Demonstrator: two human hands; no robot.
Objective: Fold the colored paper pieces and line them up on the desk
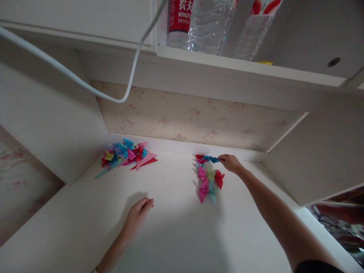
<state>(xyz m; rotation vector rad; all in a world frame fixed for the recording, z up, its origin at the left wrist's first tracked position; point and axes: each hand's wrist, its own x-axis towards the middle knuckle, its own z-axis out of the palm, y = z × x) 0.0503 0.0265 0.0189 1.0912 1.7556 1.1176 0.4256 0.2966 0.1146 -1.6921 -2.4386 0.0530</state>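
Observation:
My right hand (229,162) pinches a blue folded-paper crane (214,159) at the far end of a small group of paper cranes. Pink, red, pale green and light blue cranes (204,184) lie close together just in front of it, on the white desk top (170,189). Nearer to me, my left hand (139,212) hovers over the desk with its fingers curled closed and nothing visible in them. Toward the back left is a loose heap of mixed-colour paper cranes (125,151), apart from both hands.
Above the desk, a shelf (193,57) holds clear water bottles (210,26) with red labels. A white cable (85,85) hangs across the upper left. Side panels (307,151) and a floral-papered back wall (193,117) enclose the desk.

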